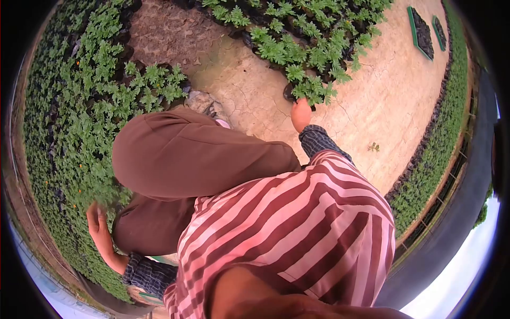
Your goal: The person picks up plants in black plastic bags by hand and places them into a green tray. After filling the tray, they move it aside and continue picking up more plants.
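My right hand (301, 115) reaches out to the near end of a block of leafy green seedlings. Its fingers curl in at the base of a seedling (314, 89) in a dark bag, and leaves hide the fingertips. Part of a black grow bag (288, 92) shows just left of that hand. At the far left, my left hand (100, 233) is beside my knee, close to the leaves of a dense plant bed (79, 175). Its fingers are stretched out, and I see nothing held in them.
Cracked bare soil (255, 95) runs between the plant blocks. Two green-edged trays (421, 33) of dark material lie at the upper right. A long row of plants (425, 170) borders the right side. My bent legs (196, 154) in brown trousers fill the middle left.
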`<state>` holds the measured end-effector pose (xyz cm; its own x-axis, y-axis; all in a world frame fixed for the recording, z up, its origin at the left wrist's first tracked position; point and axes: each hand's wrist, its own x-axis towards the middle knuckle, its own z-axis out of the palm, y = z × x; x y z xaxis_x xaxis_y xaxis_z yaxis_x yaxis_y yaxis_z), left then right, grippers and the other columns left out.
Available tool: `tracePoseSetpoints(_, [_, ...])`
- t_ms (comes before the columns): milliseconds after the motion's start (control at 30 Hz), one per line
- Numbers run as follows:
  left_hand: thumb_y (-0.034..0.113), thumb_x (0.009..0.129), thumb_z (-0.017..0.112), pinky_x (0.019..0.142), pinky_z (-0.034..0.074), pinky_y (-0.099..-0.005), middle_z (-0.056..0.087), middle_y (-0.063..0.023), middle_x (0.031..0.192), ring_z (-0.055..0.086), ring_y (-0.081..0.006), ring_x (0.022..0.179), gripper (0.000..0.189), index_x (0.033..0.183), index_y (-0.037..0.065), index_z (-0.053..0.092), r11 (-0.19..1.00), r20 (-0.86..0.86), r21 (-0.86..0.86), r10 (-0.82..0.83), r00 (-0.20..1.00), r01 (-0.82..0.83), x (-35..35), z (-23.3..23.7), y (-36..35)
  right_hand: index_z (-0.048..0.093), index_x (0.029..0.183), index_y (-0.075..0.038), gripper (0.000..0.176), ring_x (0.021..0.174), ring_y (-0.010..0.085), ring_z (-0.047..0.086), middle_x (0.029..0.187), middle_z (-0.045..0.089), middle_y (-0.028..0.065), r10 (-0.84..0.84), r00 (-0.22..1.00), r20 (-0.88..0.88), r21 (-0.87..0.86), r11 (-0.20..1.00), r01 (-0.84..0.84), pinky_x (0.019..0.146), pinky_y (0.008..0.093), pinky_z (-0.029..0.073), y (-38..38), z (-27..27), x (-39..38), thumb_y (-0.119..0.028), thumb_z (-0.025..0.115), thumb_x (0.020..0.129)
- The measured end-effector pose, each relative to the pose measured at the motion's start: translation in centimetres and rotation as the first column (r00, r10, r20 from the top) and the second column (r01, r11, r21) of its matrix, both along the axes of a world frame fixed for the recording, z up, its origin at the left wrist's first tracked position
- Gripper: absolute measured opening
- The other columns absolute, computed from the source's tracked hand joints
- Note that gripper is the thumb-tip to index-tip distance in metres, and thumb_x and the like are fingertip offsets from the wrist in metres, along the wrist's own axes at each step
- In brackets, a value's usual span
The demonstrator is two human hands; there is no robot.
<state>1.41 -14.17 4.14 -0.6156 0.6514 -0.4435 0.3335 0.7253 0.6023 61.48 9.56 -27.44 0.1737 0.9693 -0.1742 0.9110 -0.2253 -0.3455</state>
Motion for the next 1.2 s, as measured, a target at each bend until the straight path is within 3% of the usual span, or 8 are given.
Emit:
tracePoseSetpoints(67, [0.022,0.099,0.050,0.101,0.040,-0.0330,0.054,-0.0120,0.126,0.052,-0.0200,0.117,0.039,0.130,0.000,0.049,0.997,-0.008,0.021,0.072,0.997,-0.072,-0.1,-0.4,-2.7,0.060,0.098,0.001,0.021,0.080,0.0401,0.064,0.081,0.066,0.0218,0.171,0.967,0.188,0.246,0.945,-0.215,0.069,0.0466,0.052,-0.6,-2.9,1.4,-0.014,0.059,0.083])
tracePoseSetpoints(100, [0.021,0.099,0.049,0.098,0.042,-0.0312,0.056,-0.0115,0.123,0.054,-0.0190,0.112,0.037,0.129,0.000,0.049,0.996,-0.053,0.031,0.090,0.995,-0.088,0.8,-0.1,-3.3,0.063,0.102,0.003,0.026,0.086,0.0387,0.064,0.090,0.066,0.0221,0.130,0.973,0.191,-0.108,0.988,-0.111,0.073,0.0433,0.053,-0.6,-2.5,1.2,-0.014,0.058,0.083])
tracePoseSetpoints(267, [0.021,0.100,0.046,0.095,0.042,-0.0306,0.059,-0.0131,0.119,0.055,-0.0198,0.110,0.035,0.127,0.000,0.051,0.975,-0.194,0.089,0.219,0.956,-0.205,4.7,1.2,-6.8,0.064,0.102,0.001,0.024,0.088,0.0358,0.065,0.104,0.062,0.0254,0.302,0.915,0.266,-0.410,0.895,-0.176,0.075,0.0399,0.054,1.4,3.9,-2.9,-0.009,0.054,0.083])
tracePoseSetpoints(400, [0.024,0.100,0.043,0.093,0.044,-0.0314,0.062,-0.0143,0.114,0.057,-0.0215,0.107,0.035,0.122,-0.001,0.054,0.919,-0.203,0.204,0.378,0.904,-0.338,6.3,-0.6,-7.3,0.058,0.101,0.002,0.022,0.090,0.0380,0.063,0.095,0.062,0.0261,0.427,0.891,0.153,-0.320,0.875,-0.364,0.076,0.0456,0.052,2.8,6.2,-9.3,-0.010,0.050,0.084])
tracePoseSetpoints(500, [0.024,0.100,0.044,0.091,0.045,-0.0315,0.064,-0.0140,0.109,0.059,-0.0216,0.102,0.035,0.117,-0.002,0.057,0.896,-0.234,0.230,0.430,0.872,-0.380,6.5,-0.6,-6.2,0.053,0.111,-0.002,0.032,0.089,0.0420,0.061,0.096,0.061,0.0222,0.601,0.765,-0.230,-0.140,0.758,-0.637,0.076,0.0465,0.050,5.8,2.9,-16.0,-0.012,0.056,0.081])
tracePoseSetpoints(633, [0.021,0.096,0.048,0.087,0.046,-0.0303,0.065,-0.0122,0.104,0.060,-0.0195,0.097,0.031,0.111,-0.003,0.061,0.927,-0.299,0.184,0.371,0.879,-0.328,5.9,-0.6,-6.0,0.054,0.115,-0.004,0.037,0.101,0.0405,0.055,0.112,0.053,0.0236,0.625,0.611,-0.487,0.074,0.726,-0.684,0.085,0.0475,0.047,9.2,2.8,-26.6,-0.020,0.061,0.082])
tracePoseSetpoints(867, [0.020,0.095,0.050,0.084,0.045,-0.0286,0.066,-0.0094,0.099,0.058,-0.0165,0.092,0.029,0.107,-0.001,0.064,0.936,-0.288,0.154,0.349,0.892,-0.317,5.7,-0.5,-5.6,0.057,0.116,0.000,0.030,0.100,0.0404,0.055,0.111,0.056,0.0247,0.603,0.711,-0.363,-0.068,0.744,-0.665,0.088,0.0478,0.047,10.4,-4.1,-33.7,-0.009,0.052,0.088])
tracePoseSetpoints(1200, [0.017,0.093,0.048,0.088,0.045,-0.0294,0.064,-0.0090,0.104,0.058,-0.0186,0.096,0.029,0.107,-0.003,0.064,0.909,-0.239,0.125,0.417,0.877,-0.398,5.7,-0.6,-7.0,0.056,0.095,0.003,0.018,0.094,0.0399,0.055,0.094,0.057,0.0224,0.661,0.671,-0.335,0.349,0.749,-0.564,0.082,0.0446,0.047,9.7,-4.5,-27.4,0.000,0.057,0.077])
